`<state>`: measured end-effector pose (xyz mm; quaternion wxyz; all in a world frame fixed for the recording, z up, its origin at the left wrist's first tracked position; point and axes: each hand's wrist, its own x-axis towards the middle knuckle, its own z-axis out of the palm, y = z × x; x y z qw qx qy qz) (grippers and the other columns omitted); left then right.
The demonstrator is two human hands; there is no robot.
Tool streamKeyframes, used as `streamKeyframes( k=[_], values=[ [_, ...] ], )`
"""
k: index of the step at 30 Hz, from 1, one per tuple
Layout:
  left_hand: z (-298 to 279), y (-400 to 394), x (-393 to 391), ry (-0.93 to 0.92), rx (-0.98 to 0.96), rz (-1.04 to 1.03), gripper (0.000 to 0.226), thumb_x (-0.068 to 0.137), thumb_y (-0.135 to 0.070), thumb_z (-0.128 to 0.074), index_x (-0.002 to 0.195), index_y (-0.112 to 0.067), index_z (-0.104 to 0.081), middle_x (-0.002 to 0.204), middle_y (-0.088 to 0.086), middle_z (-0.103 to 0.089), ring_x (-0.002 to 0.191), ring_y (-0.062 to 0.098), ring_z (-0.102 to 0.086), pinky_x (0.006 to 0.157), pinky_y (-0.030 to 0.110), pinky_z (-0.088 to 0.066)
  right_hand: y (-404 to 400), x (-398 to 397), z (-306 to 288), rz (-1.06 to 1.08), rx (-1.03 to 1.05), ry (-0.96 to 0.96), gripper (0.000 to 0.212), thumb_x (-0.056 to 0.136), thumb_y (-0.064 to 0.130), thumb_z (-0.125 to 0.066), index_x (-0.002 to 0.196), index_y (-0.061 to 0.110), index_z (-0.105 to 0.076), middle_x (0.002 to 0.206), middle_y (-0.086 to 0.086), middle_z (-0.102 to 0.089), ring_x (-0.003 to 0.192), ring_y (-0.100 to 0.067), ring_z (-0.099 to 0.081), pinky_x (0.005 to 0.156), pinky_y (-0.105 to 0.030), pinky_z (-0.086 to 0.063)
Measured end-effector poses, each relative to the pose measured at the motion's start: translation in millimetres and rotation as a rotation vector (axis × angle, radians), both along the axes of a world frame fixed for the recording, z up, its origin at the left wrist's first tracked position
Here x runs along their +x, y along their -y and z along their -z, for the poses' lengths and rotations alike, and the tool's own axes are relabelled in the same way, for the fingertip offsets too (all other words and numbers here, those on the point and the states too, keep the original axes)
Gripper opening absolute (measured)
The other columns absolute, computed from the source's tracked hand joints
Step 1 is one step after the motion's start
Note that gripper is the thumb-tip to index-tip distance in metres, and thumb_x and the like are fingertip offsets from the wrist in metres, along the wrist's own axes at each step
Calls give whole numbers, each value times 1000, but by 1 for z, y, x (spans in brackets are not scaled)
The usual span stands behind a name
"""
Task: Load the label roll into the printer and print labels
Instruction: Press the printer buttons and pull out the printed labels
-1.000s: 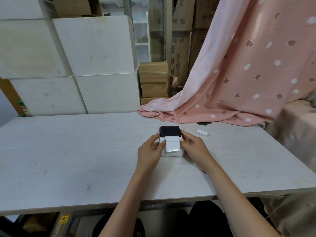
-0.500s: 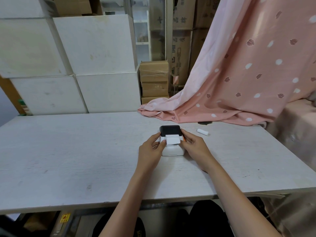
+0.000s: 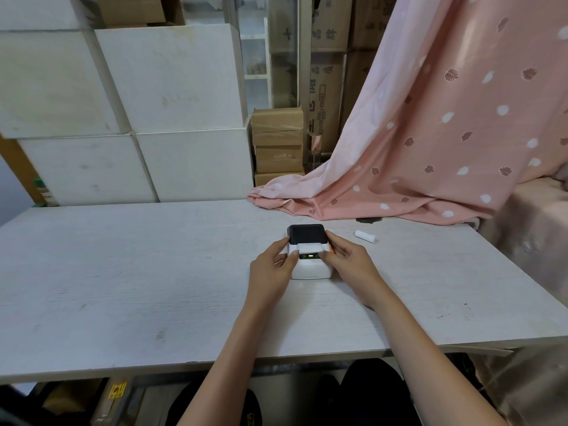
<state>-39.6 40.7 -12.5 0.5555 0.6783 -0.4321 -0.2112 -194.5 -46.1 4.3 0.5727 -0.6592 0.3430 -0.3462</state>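
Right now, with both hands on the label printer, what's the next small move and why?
Probably tear off the short label strip at the slot while the left hand and right hand steady the printer; its green light is on.

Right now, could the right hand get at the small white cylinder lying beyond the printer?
Probably yes. The white cylinder lies on bare table, just beyond the right hand, nothing between them. That hand would first have to leave the printer.

A pink leaf-print sheet [image 3: 430,142] drapes onto the far right of my white counter [image 3: 123,287]. Behind it stand white blocks [image 3: 159,87] and stacked cardboard boxes [image 3: 278,142].
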Motion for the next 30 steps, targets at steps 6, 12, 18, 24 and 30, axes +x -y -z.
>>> streamKeyframes(
  k=[6, 12, 18, 24, 30],
  values=[
    [0, 0, 0, -14, -5, 3, 38, 94, -27, -65, 132, -30, -64, 120, -16, -72, 106, -1, -68, 98, 28, -52, 1, 0, 2, -1, 9, 12, 47, 96, 7, -65, 116, 50, -67, 119, 32, -72, 120, 11, -62, 101, -17, -46],
    [-1, 0, 0, -7, 6, -4, 38, 95, -27, -64, 133, -30, -63, 120, -16, -72, 107, -1, -67, 99, 27, -51, 0, -1, 0, -1, 11, 16, 50, 97, 3, -63, 116, 49, -63, 105, 38, -72, 107, 20, -64, 86, -5, -49],
    [-1, 0, 0, 0, 10, -5, 38, 95, -27, -65, 133, -28, -64, 119, -14, -72, 107, 0, -68, 99, 29, -51, -2, -1, -2, -2, 5, 11, 49, 97, 3, -63, 113, 49, -66, 109, 35, -73, 111, 17, -64, 89, -6, -49],
    [-1, 0, 0, 3, 7, 3, 38, 95, -28, -64, 132, -30, -64, 117, -17, -73, 106, -1, -68, 98, 30, -52, -1, 0, -2, 2, 4, 11, 49, 97, 3, -63, 113, 50, -65, 108, 36, -73, 110, 17, -64, 87, -6, -49],
    [-1, 0, -1, -16, 9, -3, 38, 95, -27, -64, 132, -29, -64, 118, -15, -73, 106, 0, -68, 98, 28, -51, -3, 0, -3, 6, 6, 11, 50, 97, 4, -64, 114, 51, -64, 108, 38, -71, 112, 18, -63, 88, -7, -49]
  ],
)
